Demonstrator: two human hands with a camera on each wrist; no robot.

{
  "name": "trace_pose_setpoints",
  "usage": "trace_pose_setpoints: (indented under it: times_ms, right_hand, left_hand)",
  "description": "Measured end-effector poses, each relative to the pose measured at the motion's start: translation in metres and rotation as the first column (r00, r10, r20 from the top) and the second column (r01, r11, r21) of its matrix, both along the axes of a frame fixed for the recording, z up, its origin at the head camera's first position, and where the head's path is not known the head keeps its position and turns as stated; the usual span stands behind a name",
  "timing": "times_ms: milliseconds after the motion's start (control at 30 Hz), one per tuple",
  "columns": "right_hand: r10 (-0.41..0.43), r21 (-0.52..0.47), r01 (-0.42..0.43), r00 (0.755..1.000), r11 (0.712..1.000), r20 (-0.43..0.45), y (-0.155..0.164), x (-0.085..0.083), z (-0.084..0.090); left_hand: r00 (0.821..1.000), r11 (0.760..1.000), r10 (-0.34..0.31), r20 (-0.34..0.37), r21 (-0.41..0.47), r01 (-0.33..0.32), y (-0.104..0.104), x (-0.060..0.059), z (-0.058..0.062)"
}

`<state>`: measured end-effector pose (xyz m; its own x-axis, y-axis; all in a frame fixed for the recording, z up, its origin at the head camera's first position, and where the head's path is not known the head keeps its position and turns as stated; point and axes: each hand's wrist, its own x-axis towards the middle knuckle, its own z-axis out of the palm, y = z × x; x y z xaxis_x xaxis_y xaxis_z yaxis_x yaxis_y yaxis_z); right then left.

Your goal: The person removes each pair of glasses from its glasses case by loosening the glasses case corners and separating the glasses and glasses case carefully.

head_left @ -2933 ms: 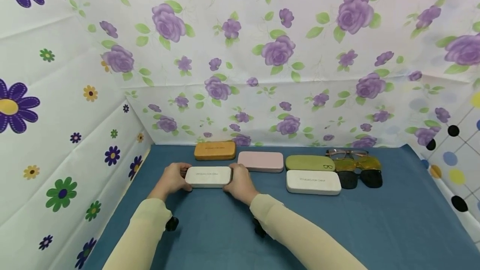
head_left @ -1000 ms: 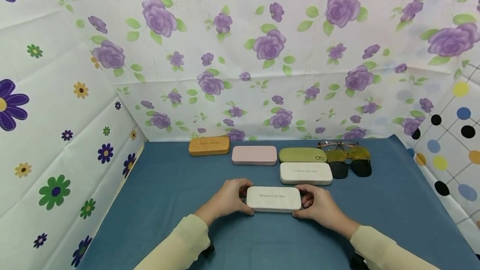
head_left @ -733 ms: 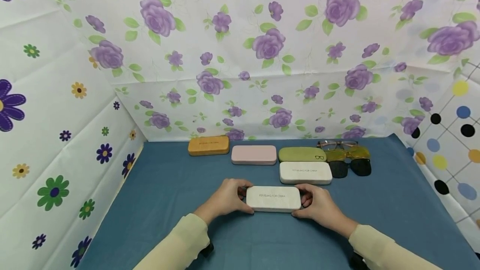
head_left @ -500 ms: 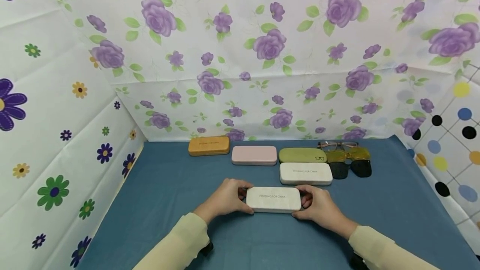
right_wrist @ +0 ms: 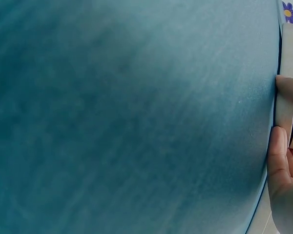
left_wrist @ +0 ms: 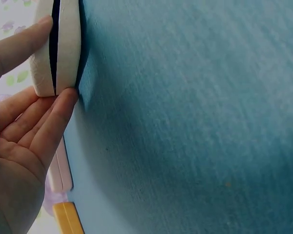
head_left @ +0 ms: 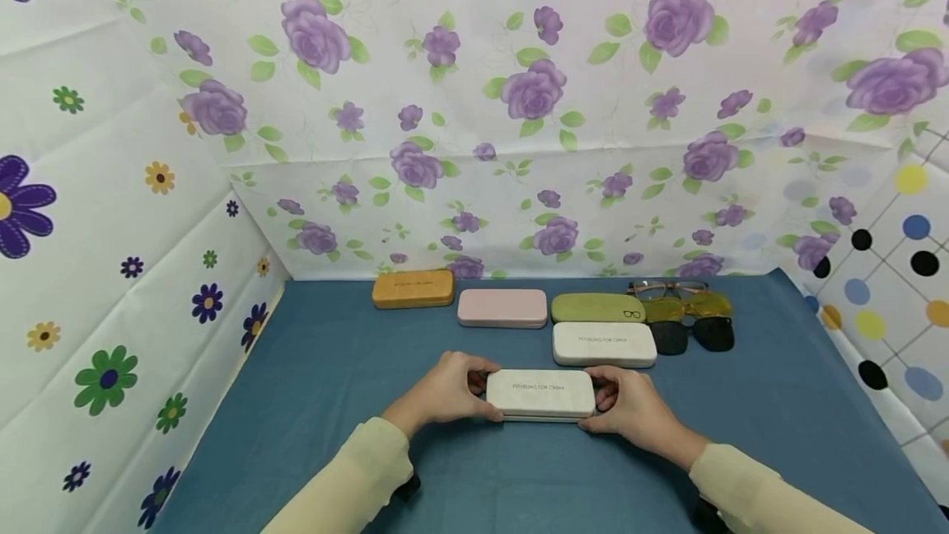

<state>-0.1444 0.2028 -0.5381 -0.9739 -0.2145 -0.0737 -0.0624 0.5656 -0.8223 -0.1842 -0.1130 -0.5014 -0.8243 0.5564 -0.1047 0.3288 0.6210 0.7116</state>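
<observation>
A white glasses case (head_left: 540, 392) with printed lettering is held between both hands near the front of the blue cloth. My left hand (head_left: 454, 390) grips its left end, and my right hand (head_left: 632, 404) grips the right end. A dark gap runs between lid and base of the case (left_wrist: 68, 53) in the left wrist view, where the thumb is on the lid and a finger touches the base's lower corner. The right wrist view shows the same gap beside the right hand's fingers (right_wrist: 278, 146). What lies inside the case is hidden.
Behind stand another white case (head_left: 604, 344), a green case (head_left: 593, 307), a pink case (head_left: 502, 308) and an orange case (head_left: 413, 289). To their right lie dark sunglasses (head_left: 713, 334), yellow-lensed glasses (head_left: 700, 303) and clear glasses (head_left: 669, 287). Floral cloth walls (head_left: 474, 105) enclose the table.
The white case has come from the left back to the front middle, carried in both hands. Since half a second ago its lid has lifted slightly, showing a thin gap along the front.
</observation>
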Motion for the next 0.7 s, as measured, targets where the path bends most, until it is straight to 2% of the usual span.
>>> trace_pose_setpoints:
  times_ms: [300, 533, 700]
  right_hand:
    - [-0.001, -0.039, 0.002, 1.0, 0.999, 0.014, 0.0022, -0.0005, -0.0002]
    - [0.006, -0.043, -0.005, 1.0, 0.999, 0.018, 0.0024, 0.0006, 0.0025]
    - [0.009, -0.023, -0.008, 1.0, 1.0, 0.011, 0.0022, 0.0011, 0.0019]
  left_hand:
    - [0.998, 0.998, 0.02, 0.061, 0.064, -0.024, -0.0024, -0.0045, -0.0043]
    - [0.992, 0.991, 0.073, 0.105, 0.103, -0.084, -0.0029, -0.0016, -0.0072]
    - [0.99, 0.986, 0.094, 0.105, 0.125, -0.107, -0.003, 0.0, -0.0099]
